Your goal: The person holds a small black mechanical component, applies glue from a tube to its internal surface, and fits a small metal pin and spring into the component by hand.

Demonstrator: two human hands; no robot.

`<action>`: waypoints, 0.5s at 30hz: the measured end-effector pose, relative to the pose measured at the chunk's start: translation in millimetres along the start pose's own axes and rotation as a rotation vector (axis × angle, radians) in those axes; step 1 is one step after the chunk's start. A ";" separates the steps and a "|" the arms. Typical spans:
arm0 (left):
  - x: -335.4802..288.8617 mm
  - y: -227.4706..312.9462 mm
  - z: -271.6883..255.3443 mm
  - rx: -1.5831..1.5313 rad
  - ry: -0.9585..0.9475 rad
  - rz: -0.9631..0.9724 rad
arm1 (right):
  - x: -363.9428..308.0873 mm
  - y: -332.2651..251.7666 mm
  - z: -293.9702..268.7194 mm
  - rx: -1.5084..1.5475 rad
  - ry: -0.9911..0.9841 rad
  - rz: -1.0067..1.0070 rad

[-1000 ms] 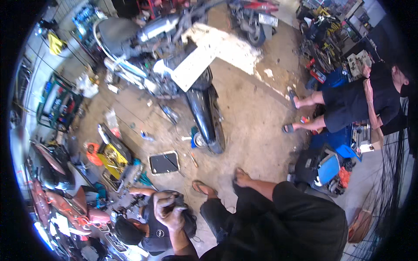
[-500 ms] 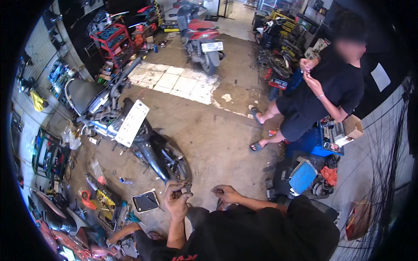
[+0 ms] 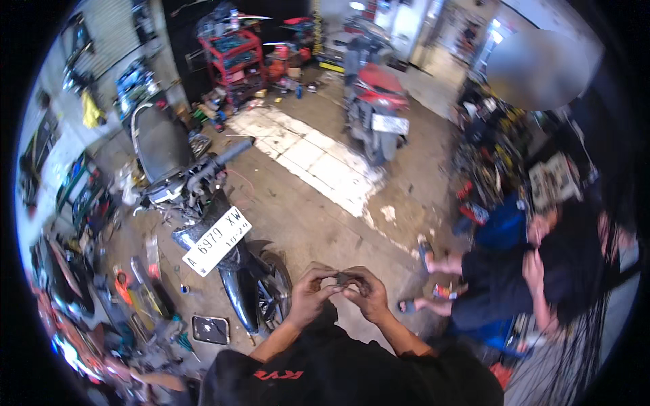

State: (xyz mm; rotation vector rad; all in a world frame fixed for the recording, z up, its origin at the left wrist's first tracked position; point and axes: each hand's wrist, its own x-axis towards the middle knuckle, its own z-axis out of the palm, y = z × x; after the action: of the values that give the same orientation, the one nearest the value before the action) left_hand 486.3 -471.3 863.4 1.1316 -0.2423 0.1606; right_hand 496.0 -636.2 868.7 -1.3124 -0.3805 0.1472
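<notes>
My left hand (image 3: 311, 296) and my right hand (image 3: 370, 295) meet in front of my chest, fingertips pinched together. Between them is a small dark metal-looking part (image 3: 343, 278); the fingers cover much of it, and its exact kind cannot be made out. Just left of my hands stands a motorcycle with a black front fender (image 3: 237, 291) and a white number plate (image 3: 218, 242). Neither hand touches the motorcycle.
A black tray (image 3: 210, 329) lies on the floor at lower left, near scattered tools and another person's forearm (image 3: 159, 382). To the right stands a co-worker in dark clothes (image 3: 497, 284). A red scooter (image 3: 379, 91) and red tool cart (image 3: 233, 64) are farther back.
My right hand has come over to my left, and both now grip the small part that the left held alone. The view has turned; the co-worker appears farther right and lower.
</notes>
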 end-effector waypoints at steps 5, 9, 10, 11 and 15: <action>159.5 0.2 -16.2 0.074 -0.146 0.050 | 139.8 -12.3 -36.8 -0.064 0.134 -0.124; 257.3 -13.9 -42.5 -0.037 -0.114 -0.075 | 254.3 -11.8 -52.9 -0.091 0.113 -0.163; 280.1 -21.4 -51.6 -0.084 -0.092 -0.096 | 281.4 -3.3 -58.9 -0.093 0.101 -0.161; 301.6 -31.9 -63.9 -0.094 -0.070 -0.095 | 308.1 7.7 -62.7 -0.057 0.092 -0.125; 393.3 -71.6 -117.6 0.089 0.152 0.003 | 436.9 53.3 -74.6 -0.040 -0.041 -0.008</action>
State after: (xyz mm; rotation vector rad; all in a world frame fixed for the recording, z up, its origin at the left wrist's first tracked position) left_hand 895.5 -392.6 860.4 1.2015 -0.1026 0.2608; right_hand 934.1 -551.7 884.9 -1.3484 -0.4258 0.1605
